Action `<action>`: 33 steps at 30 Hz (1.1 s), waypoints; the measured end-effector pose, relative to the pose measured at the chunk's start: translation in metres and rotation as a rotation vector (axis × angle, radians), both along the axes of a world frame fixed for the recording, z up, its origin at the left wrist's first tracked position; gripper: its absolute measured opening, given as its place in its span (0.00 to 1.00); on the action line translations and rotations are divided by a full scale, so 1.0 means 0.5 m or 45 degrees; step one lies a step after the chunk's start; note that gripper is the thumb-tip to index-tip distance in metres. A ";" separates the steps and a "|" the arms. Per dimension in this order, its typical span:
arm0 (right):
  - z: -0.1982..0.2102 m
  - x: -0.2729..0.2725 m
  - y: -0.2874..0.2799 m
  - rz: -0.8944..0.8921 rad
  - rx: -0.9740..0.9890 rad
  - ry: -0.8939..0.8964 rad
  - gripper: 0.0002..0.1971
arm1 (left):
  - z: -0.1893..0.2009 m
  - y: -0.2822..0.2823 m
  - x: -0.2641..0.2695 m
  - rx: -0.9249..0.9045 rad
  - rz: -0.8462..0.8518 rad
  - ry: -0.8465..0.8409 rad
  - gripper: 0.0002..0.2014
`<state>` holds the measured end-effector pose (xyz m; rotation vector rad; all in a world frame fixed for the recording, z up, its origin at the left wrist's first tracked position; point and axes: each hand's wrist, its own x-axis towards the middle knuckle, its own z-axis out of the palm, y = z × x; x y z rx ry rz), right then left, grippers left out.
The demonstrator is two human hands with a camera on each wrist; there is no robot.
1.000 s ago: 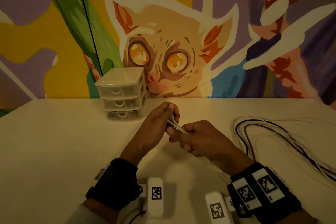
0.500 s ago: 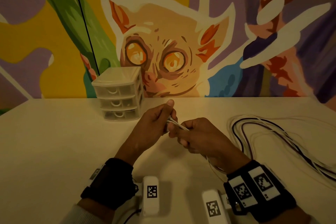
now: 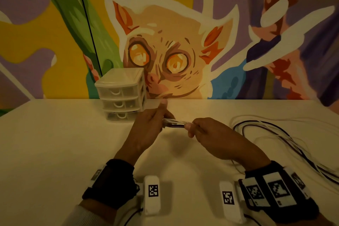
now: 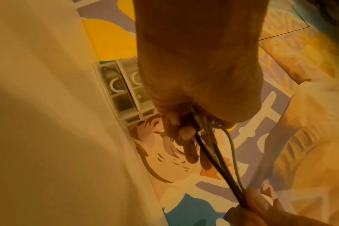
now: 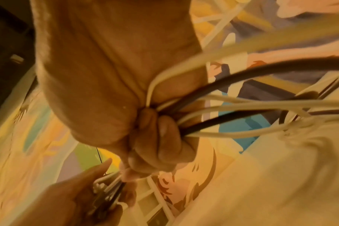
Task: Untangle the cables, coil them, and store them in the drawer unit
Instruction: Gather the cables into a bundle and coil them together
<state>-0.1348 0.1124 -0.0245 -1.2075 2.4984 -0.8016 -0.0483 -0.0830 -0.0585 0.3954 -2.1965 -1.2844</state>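
Note:
A bundle of white and dark cables (image 3: 175,123) is stretched between my two hands above the table's middle. My left hand (image 3: 156,123) pinches the cable ends (image 4: 205,137) between thumb and fingers. My right hand (image 3: 198,130) grips the same bundle (image 5: 184,122) in a closed fist a short way to the right. The rest of the cables (image 3: 275,134) trails out behind the right hand in long loops on the table at the right. The translucent three-drawer unit (image 3: 122,95) stands at the back of the table, just left of my left hand, with all drawers pushed in.
The pale table (image 3: 55,143) runs to a painted mural wall (image 3: 174,42) behind. Wrist-worn cameras with coded tags (image 3: 153,191) sit near the front edge. In the left wrist view, the bottom drawer (image 4: 114,85) seems to hold something dark.
My hands have drawn apart sideways, so a longer stretch of the bundle shows between them. The left hand has risen slightly toward the drawer unit.

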 end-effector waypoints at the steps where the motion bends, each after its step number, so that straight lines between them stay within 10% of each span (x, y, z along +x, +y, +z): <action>1: 0.001 -0.001 0.000 0.002 -0.030 0.009 0.21 | 0.001 0.003 0.001 -0.127 0.053 -0.026 0.32; 6: -0.001 -0.011 0.004 0.131 -0.213 -0.346 0.22 | 0.006 -0.019 -0.004 -0.304 0.378 0.053 0.32; 13: 0.029 -0.038 0.034 0.021 -0.169 0.126 0.27 | -0.015 -0.055 -0.004 -0.589 0.254 -0.303 0.33; 16: 0.030 -0.029 0.035 0.103 -0.117 0.160 0.26 | 0.000 -0.038 -0.011 -0.625 0.183 -0.095 0.29; 21: 0.040 -0.018 0.034 0.108 -0.070 0.144 0.25 | 0.026 0.056 -0.015 -0.209 -0.314 0.002 0.36; 33: 0.007 -0.040 0.026 0.055 -0.321 -0.056 0.28 | 0.053 0.024 -0.006 0.864 -0.264 0.221 0.26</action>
